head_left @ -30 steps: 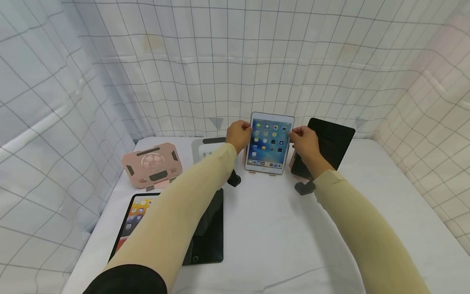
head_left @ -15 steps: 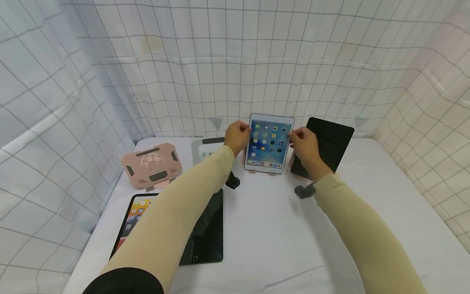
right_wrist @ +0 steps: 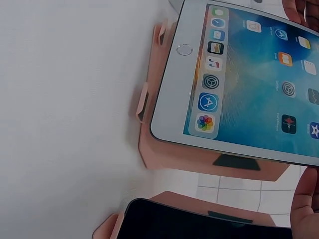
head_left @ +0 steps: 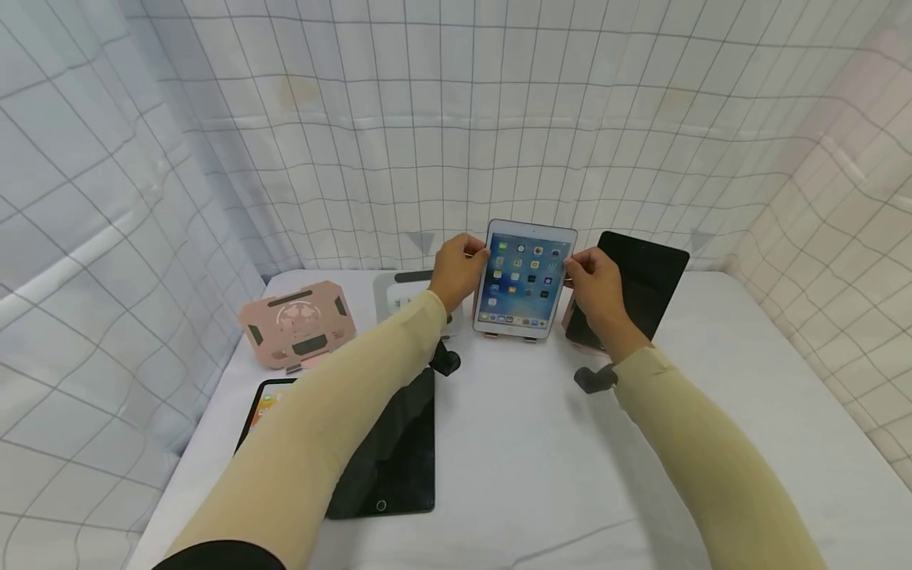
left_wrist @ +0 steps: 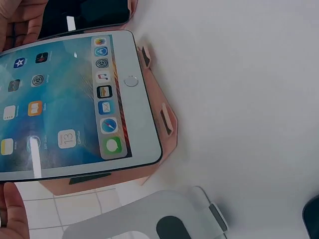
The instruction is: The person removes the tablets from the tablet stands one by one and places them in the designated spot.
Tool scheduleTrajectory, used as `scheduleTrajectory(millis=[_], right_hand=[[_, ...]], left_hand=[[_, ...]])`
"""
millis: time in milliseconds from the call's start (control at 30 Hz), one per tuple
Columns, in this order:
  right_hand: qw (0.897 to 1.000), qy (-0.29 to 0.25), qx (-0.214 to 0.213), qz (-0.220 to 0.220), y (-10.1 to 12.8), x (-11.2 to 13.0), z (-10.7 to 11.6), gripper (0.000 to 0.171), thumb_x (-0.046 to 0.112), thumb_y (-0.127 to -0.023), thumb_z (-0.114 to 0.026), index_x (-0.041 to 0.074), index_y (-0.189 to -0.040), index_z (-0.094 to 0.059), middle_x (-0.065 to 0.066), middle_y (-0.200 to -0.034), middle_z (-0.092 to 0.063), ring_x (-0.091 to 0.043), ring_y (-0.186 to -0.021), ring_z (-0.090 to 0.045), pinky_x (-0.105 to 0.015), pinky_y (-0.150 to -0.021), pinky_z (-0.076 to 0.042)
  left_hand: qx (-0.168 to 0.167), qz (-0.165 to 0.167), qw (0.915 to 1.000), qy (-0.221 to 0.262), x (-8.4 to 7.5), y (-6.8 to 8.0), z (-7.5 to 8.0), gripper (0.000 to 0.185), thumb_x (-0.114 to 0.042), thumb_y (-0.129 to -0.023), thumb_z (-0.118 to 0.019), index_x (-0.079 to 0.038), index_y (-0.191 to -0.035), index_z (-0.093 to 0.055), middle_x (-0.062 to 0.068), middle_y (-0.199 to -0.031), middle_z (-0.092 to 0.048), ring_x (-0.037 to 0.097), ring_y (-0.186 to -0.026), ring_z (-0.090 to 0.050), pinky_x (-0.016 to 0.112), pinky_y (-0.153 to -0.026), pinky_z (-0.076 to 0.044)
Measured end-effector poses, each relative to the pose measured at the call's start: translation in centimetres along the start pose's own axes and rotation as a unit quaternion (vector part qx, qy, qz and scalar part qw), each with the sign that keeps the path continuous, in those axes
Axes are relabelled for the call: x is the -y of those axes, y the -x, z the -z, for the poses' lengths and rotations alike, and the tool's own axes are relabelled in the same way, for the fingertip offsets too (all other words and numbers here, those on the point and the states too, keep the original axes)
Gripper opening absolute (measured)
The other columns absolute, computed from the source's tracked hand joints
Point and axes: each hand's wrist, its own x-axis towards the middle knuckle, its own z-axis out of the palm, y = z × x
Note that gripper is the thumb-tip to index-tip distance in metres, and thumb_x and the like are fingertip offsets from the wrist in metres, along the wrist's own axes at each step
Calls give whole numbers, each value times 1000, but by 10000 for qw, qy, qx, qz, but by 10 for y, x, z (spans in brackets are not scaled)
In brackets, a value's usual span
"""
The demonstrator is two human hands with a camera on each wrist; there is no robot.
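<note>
A white tablet [head_left: 525, 277] with a lit home screen leans upright over a pink tablet stand [right_wrist: 199, 157], which shows past its edges in both wrist views. My left hand [head_left: 458, 271] pinches the tablet's left edge between thumb and fingers. On the opposite edge, my right hand [head_left: 597, 286] grips with thumb and fingertips. In the left wrist view the tablet's home-button end lies close over the stand's two small lips [left_wrist: 166, 119]. Just behind my right hand, a black tablet [head_left: 644, 277] with a dark screen leans on another pink stand [right_wrist: 172, 198].
A grey-white stand [head_left: 388, 294] is partly behind my left arm. Farther left stands a pink holder [head_left: 298, 321]. Beneath my left forearm lie a dark-screened tablet [head_left: 399, 459] and a partly hidden lit one [head_left: 265, 402]. Grid-patterned curtain [head_left: 456, 142] encloses the white table [head_left: 541, 467].
The white tablet's top has shifted slightly to the right while both hands keep hold of its edges. My left forearm has moved a little and covers more of the lit tablet on the table.
</note>
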Motion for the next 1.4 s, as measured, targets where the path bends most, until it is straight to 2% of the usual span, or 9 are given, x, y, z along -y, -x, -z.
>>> scheduleTrajectory(millis=[133,367,500,667,967,1233,1400], right_hand=[[9999,-69,60,143,6,4,0,19,18,-102,-57,-1,-106,-57,-12,-100,-58,-19,-88,-60,-23,-81,-55],[9998,-169,125,45,17,10,-1,18,20,-102,-58,3,-108,-57,-12,-102,-58,-23,-91,-61,-23,-81,-55],[9996,-232,145,-42,25,12,-4,18,21,-102,-58,3,-108,-58,-12,-103,-58,-25,-92,-61,-24,-83,-55],[9994,-231,201,-133,35,15,-7,17,20,-101,-59,4,-107,-58,-12,-102,-59,-22,-89,-62,-32,-86,-56],[9973,-414,569,-206,50,18,-9,18,18,-101,-59,1,-106,-57,-14,-103,-59,-25,-88,-62,-23,-78,-56],[9935,-501,913,-460,60,16,-7,20,20,-101,-60,2,-108,-56,-15,-107,-59,-26,-90,-64,-26,-83,-56],[9903,-517,1185,-511,67,17,-10,19,18,-101,-59,1,-108,-55,-17,-105,-59,-29,-91,-63,-29,-83,-57]], left_hand=[[93,-193,9998,-4,1,8,8,20,-24,-103,-57,-8,-113,-61,5,-108,-62,19,-99,-59,32,-84,-52],[136,-243,9996,99,5,24,17,22,-28,-102,-58,-10,-114,-61,4,-104,-63,18,-94,-61,33,-84,-53],[7,-110,9993,344,8,34,18,20,-26,-101,-60,-9,-112,-62,3,-105,-63,18,-94,-63,32,-85,-54],[-242,127,9969,732,13,45,19,16,-23,-100,-62,-9,-108,-63,4,-105,-63,18,-95,-63,33,-86,-54],[-352,382,9870,1523,21,63,24,16,-19,-99,-63,-7,-109,-63,9,-104,-62,24,-91,-58,48,-90,-52],[-283,391,9886,1423,25,78,30,16,-17,-99,-62,-5,-110,-63,10,-105,-63,22,-91,-59,38,-88,-54],[-122,446,9877,1493,30,91,38,16,-14,-99,-62,-3,-110,-63,12,-105,-61,23,-89,-59,36,-86,-54]])
